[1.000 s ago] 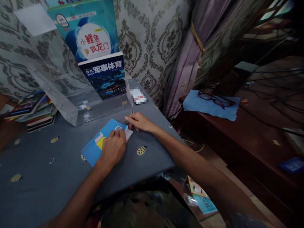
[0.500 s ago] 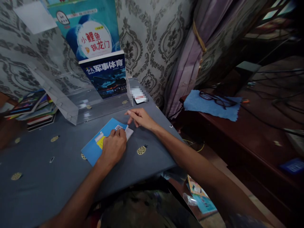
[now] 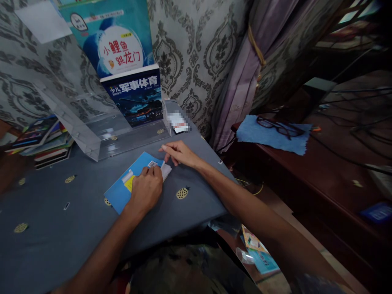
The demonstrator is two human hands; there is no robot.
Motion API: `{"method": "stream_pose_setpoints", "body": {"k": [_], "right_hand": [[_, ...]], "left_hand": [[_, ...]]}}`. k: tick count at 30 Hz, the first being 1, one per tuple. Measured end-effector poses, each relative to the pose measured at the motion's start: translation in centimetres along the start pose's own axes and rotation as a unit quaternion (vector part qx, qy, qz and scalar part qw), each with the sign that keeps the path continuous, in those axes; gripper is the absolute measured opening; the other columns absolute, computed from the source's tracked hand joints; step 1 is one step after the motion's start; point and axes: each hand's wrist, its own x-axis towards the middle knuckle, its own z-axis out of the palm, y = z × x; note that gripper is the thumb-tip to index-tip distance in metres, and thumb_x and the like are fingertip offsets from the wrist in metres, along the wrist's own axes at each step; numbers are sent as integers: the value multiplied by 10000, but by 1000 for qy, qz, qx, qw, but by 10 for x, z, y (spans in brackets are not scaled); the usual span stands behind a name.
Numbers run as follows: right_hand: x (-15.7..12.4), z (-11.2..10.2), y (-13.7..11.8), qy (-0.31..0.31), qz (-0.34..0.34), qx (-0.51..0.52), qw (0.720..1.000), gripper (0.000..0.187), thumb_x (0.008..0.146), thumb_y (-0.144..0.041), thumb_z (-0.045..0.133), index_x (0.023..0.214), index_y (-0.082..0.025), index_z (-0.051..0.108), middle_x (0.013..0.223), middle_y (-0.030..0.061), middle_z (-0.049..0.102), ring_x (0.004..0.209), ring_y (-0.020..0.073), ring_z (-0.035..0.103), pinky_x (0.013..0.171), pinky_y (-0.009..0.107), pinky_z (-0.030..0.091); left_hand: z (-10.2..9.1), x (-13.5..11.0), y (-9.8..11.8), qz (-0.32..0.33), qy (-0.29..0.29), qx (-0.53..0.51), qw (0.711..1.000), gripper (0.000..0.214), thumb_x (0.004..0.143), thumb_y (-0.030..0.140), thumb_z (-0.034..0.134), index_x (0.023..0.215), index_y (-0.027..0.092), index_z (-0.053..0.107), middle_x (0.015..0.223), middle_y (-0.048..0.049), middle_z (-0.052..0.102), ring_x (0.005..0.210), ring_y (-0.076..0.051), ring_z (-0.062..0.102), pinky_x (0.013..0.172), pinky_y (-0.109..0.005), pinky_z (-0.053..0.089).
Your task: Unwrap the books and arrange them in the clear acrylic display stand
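A blue booklet [image 3: 121, 195] with a yellow patch and a barcode lies at an angle on the table. My left hand [image 3: 147, 184] rests on its cover, fingers curled and pressed down near the barcode, holding it in place. At the booklet's upper right corner, white pages [image 3: 166, 170] show past the lifted edge of the cover. My right hand [image 3: 179, 153] hovers at that corner with its fingers bent and apart. One fingertip is by the raised edge; whether it touches the paper I cannot tell.
Behind the booklet stands a clear acrylic rack [image 3: 134, 141] with a dark blue book [image 3: 137, 102] and a teal book [image 3: 122, 45]. A book pile [image 3: 52, 143] lies left. Glasses [image 3: 280, 127] rest on a blue cloth [image 3: 249, 136] on the red-brown desk [image 3: 275, 167].
The pages at the booklet's corner look a little more fanned out. My right hand has shifted only slightly, and my left hand stays on the cover.
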Motion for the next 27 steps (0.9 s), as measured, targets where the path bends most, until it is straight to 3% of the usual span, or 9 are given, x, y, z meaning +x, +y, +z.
{"method": "stream_pose_setpoints", "body": {"k": [4, 9, 14, 19, 24, 27], "right_hand": [[-1, 2, 0, -25, 2, -23, 999, 435, 967, -501, 513, 920, -113, 704, 643, 15, 695, 375, 46, 476, 405, 184, 346], [-1, 1, 0, 16, -15, 25, 999, 482, 971, -530, 478, 1074, -112, 694, 697, 19, 711, 397, 54, 485, 403, 191, 342], [0, 2, 0, -30, 11, -21, 999, 411, 975, -465, 504, 961, -110, 711, 655, 9, 679, 393, 56, 481, 414, 206, 345], [-1, 0, -4, 32, -13, 17, 999, 410, 989, -430, 465, 1081, -106, 699, 709, 21, 700, 393, 49, 478, 412, 201, 335], [-2, 0, -5, -17, 1, -8, 1000, 427, 973, -466, 498, 986, -99, 717, 652, 15, 679, 380, 55, 482, 406, 202, 338], [-2, 0, -4, 4, -9, -4, 1000, 433, 978, -477, 494, 1000, -107, 718, 667, 20, 692, 388, 51, 481, 418, 200, 344]], "left_hand": [[0, 0, 0, 2, 1, 2, 1000, 341, 1009, 156, 289, 1066, 115, 623, 1016, -171, 701, 1058, -318, 626, 705, -387, 540], [0, 0, 1, 0, 3, -5, 1000, 338, 1005, 146, 295, 1070, 110, 626, 1003, -180, 700, 1058, -311, 623, 726, -381, 536], [-1, 0, 1, -2, -2, -10, 1000, 346, 1006, 160, 295, 1071, 108, 630, 1015, -183, 700, 1062, -315, 624, 719, -381, 537], [1, 0, 1, 1, 4, -3, 1000, 343, 1003, 150, 290, 1069, 109, 624, 1000, -181, 697, 1050, -312, 627, 724, -380, 536], [2, 0, 1, 3, 5, 0, 1000, 350, 1009, 158, 278, 1069, 112, 620, 1006, -185, 696, 1054, -315, 626, 721, -383, 538], [0, 0, 1, 0, -2, -2, 1000, 341, 1009, 160, 285, 1065, 114, 618, 1010, -186, 696, 1049, -312, 626, 724, -382, 538]]}}
